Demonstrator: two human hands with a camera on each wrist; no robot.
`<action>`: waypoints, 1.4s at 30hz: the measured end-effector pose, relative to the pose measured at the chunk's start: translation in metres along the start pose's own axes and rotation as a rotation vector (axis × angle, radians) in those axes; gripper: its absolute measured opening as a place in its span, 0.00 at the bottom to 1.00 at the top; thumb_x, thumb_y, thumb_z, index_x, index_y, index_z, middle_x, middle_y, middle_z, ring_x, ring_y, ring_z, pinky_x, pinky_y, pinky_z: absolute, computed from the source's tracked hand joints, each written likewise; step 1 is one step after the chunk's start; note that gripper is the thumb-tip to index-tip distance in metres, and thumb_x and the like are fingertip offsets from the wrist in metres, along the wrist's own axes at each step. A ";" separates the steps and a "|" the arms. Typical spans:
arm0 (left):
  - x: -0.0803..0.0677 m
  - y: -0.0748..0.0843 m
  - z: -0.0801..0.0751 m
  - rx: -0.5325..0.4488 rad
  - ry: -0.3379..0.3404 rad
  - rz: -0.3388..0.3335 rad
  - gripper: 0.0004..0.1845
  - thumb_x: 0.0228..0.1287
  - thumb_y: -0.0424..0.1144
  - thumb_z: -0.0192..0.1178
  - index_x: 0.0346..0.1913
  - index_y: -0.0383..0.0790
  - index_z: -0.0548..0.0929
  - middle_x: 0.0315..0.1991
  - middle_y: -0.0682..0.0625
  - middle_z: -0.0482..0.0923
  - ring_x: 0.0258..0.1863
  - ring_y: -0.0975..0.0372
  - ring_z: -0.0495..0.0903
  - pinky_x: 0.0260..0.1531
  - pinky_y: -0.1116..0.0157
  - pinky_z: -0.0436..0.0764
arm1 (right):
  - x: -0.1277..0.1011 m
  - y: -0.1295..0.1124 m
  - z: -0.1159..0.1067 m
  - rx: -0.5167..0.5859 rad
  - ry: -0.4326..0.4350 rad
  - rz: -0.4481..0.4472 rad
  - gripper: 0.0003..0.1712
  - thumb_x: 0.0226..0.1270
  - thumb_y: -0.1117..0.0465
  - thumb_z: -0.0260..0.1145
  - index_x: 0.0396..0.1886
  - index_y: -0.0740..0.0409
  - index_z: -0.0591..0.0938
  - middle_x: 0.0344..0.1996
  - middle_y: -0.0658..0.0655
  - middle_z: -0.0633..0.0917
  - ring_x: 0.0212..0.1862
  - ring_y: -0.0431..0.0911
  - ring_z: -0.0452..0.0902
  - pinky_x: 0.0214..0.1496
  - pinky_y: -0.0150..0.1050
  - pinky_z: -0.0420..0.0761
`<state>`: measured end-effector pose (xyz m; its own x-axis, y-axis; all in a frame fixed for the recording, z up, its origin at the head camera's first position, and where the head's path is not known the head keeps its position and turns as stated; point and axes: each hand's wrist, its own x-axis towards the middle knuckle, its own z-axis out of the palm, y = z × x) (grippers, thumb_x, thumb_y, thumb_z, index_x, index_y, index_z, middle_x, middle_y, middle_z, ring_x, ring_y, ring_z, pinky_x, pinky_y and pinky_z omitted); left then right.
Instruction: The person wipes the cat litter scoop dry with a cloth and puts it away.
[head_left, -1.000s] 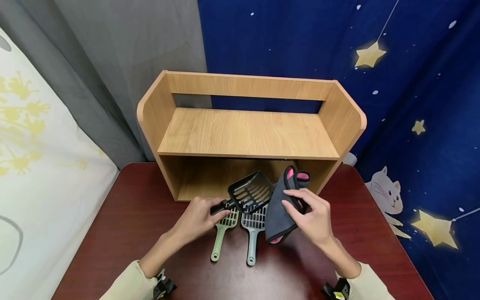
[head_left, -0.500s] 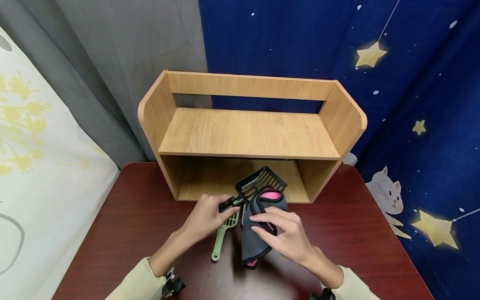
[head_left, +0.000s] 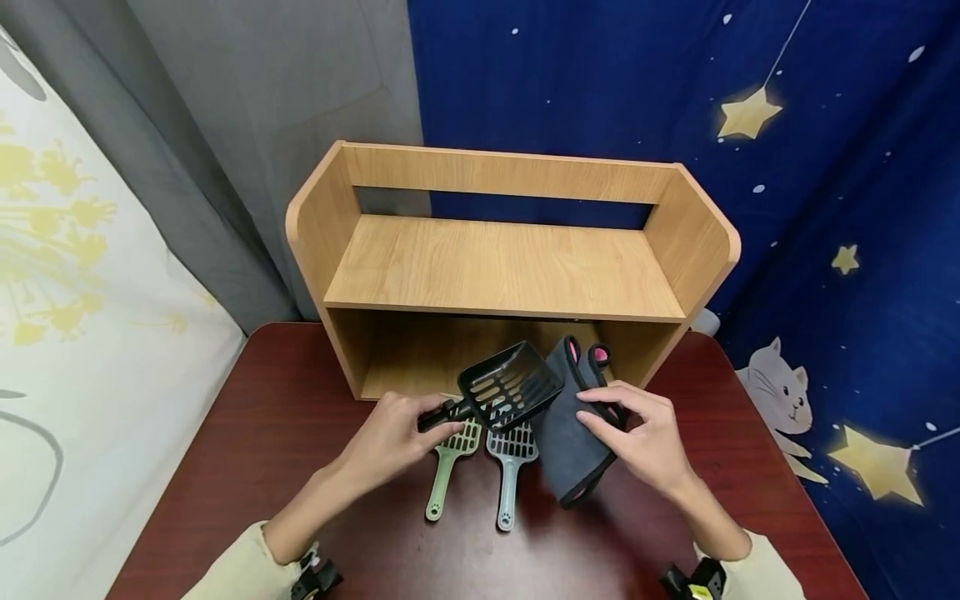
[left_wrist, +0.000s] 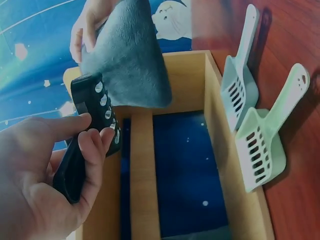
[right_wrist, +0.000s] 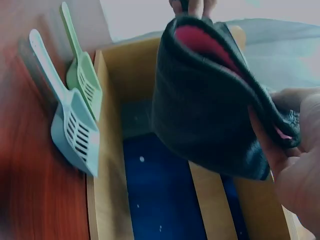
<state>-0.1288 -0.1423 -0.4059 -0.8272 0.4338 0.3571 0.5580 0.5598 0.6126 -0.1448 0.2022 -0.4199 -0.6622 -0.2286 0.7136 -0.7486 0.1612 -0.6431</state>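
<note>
My left hand (head_left: pixel 396 432) grips the handle of a black slotted litter scoop (head_left: pixel 512 382), held above the table. My right hand (head_left: pixel 643 433) pinches a folded grey cloth (head_left: pixel 564 437) with black edging; its pink inner side (right_wrist: pixel 205 46) shows in the right wrist view. In the head view the cloth's left side meets or overlaps the scoop's right edge; whether they touch I cannot tell. Below them on the table lie a green litter scoop (head_left: pixel 441 479) and a light blue one (head_left: pixel 507 492), side by side with handles toward me. The black scoop partly covers their heads.
A two-tier wooden shelf (head_left: pixel 495 260) stands at the back of the dark red table (head_left: pixel 300 433), just beyond the scoops. Behind it hang a grey curtain (head_left: pixel 277 108) and a blue star-patterned one (head_left: pixel 570 75).
The cloth swung left in front of the black scoop half a second ago, and is now back at its right. The black scoop shifted right, then returned left. Both hands keep hold.
</note>
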 end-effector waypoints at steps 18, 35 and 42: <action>0.034 0.016 -0.074 0.070 0.211 -0.078 0.12 0.66 0.38 0.75 0.51 0.40 0.91 0.33 0.53 0.87 0.20 0.65 0.72 0.21 0.69 0.71 | -0.006 0.014 -0.051 -0.032 -0.280 0.360 0.17 0.61 0.74 0.78 0.47 0.55 0.91 0.41 0.55 0.91 0.39 0.40 0.84 0.37 0.31 0.83; 0.107 -0.009 -0.108 0.281 0.292 -0.276 0.12 0.72 0.43 0.70 0.44 0.35 0.89 0.31 0.43 0.86 0.26 0.54 0.75 0.25 0.61 0.69 | -0.019 0.030 -0.054 -0.022 -0.299 0.469 0.15 0.64 0.70 0.78 0.49 0.56 0.91 0.43 0.53 0.91 0.38 0.40 0.83 0.35 0.34 0.83; 0.124 -0.014 -0.110 0.334 0.242 -0.359 0.12 0.73 0.39 0.66 0.44 0.30 0.87 0.33 0.39 0.83 0.29 0.53 0.73 0.27 0.62 0.67 | -0.021 0.028 -0.051 -0.019 -0.311 0.481 0.15 0.64 0.69 0.78 0.49 0.54 0.91 0.43 0.53 0.91 0.39 0.40 0.83 0.36 0.35 0.83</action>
<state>-0.2466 -0.1735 -0.2926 -0.9391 0.0214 0.3431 0.1957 0.8538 0.4825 -0.1536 0.2608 -0.4390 -0.8900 -0.3969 0.2246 -0.3677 0.3332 -0.8682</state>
